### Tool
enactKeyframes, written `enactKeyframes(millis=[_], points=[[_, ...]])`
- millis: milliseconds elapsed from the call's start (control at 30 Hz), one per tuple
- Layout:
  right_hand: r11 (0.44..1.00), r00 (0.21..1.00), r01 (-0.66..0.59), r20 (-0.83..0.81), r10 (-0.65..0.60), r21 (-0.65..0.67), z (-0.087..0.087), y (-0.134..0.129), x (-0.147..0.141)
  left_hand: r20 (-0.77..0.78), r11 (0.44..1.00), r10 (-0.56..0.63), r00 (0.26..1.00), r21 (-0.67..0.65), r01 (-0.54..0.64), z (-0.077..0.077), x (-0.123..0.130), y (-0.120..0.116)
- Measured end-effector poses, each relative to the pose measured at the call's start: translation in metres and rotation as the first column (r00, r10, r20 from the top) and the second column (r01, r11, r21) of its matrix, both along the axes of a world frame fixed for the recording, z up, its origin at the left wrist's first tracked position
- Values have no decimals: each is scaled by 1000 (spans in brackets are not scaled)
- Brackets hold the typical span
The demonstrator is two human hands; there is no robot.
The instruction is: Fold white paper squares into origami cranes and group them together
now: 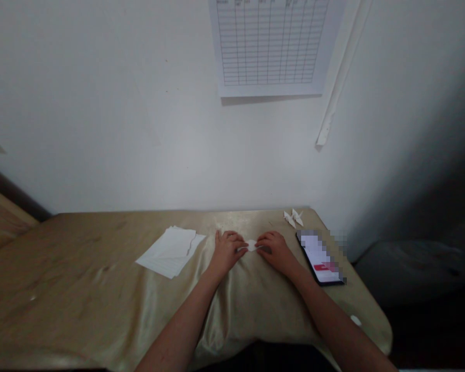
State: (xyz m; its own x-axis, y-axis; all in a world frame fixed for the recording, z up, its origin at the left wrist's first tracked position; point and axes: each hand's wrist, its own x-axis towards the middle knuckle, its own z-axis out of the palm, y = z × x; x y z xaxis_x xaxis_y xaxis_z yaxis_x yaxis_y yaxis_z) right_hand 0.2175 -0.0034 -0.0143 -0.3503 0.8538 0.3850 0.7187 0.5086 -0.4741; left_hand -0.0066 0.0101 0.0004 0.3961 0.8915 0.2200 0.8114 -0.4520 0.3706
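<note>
A small piece of white paper (pixel 251 245) is held between my two hands, low over the cloth-covered table (pixel 101 305). My left hand (pixel 231 248) pinches its left side between thumb and fingers. On its right side, the thumb and fingers of my right hand (pixel 273 249) close in the same way. Only the middle of the paper shows; the fingers cover both ends, and its folds are too small to make out.
White paper sheets (pixel 168 251) lie stacked left of my hands. Two folded paper cranes (pixel 293 218) sit at the back right, behind a phone (pixel 320 258) with its screen lit. A small white object (pixel 355 321) rests near the right edge. A printed chart (pixel 271 49) hangs on the wall.
</note>
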Motion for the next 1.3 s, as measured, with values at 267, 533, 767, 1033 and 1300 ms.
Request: enactKeyframes(millis=[267,533,767,1033,1300], points=[[999,999,41,20,-41,30,-5,1,-4,25,1000,-1,1000,26,1,-4,2,0],[996,997,66,42,-68,53,-1,0,-7,67,1000,-6,998,7,6,0,4,-1],[997,997,69,39,-71,46,2,-2,-10,72,1000,-17,997,3,17,2,4,-3],[994,993,108,35,-109,29,2,-4,-14,56,1000,-7,998,9,7,-1,4,-2],[987,987,162,5,-162,-1,2,-4,-19,58,1000,12,998,12,-13,-4,5,-1]])
